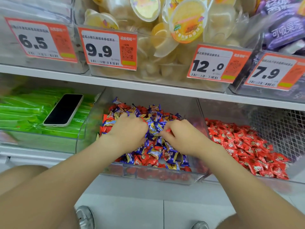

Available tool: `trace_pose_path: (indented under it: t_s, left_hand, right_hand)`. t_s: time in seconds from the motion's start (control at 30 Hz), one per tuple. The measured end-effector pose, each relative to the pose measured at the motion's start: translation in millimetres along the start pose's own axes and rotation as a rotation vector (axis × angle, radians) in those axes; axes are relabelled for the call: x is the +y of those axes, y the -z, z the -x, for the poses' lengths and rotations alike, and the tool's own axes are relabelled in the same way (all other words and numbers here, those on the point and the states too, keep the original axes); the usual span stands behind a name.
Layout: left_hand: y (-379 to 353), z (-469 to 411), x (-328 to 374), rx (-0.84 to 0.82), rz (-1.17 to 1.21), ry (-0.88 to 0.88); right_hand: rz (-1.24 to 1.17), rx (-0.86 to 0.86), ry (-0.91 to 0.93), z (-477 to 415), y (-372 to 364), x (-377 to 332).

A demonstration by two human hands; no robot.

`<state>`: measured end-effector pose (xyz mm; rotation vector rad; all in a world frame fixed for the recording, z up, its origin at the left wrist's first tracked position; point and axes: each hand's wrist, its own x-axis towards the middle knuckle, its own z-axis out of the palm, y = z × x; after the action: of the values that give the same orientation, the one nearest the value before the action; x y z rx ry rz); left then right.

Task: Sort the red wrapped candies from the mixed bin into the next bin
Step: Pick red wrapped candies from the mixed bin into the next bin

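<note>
Red candies (244,142) already pile up in the next bin (231,111) on my right, yet the mixed bin (186,104) holds plenty more among blue ones (171,158). My left hand (130,128) digs in, fingers buried, grip unclear; my right hand (179,134) pinches one red candy (168,130).

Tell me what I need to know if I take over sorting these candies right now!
Left hand: fingers dug into the pile in the mixed bin; whether it holds anything cannot be told.
Right hand: pinches a red candy over that pile.
Done: many sorted red candies lie in the next bin.
To do: plenty of red ones sit among the blue candies; carry them right.
</note>
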<state>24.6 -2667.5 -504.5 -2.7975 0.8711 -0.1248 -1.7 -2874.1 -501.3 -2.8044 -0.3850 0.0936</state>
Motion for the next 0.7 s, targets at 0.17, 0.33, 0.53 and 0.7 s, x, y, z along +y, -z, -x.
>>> trace_pose_path:
  t_s: [0.17, 0.33, 0.53, 0.7]
  left_hand:
    - [3.7, -0.7, 4.7, 0.016, 0.140, -0.049]
    - [2.0, 9.0, 1.9, -0.286, 0.307, -0.147]
    - [2.2, 0.9, 1.6, -0.299, 0.252, -0.223]
    - [2.5, 4.6, -4.3, -0.287, 0.421, -0.174]
  right_hand:
    - [0.034, -0.157, 0.074, 1.1, -12.2, -12.5]
    - [0.224, -0.230, 0.128, -2.3, -19.3, -10.2]
    - [0.186, -0.149, 0.132, -10.0, -8.4, -7.1]
    - [-0.009, -0.118, 0.009, -3.7, 5.6, 1.8]
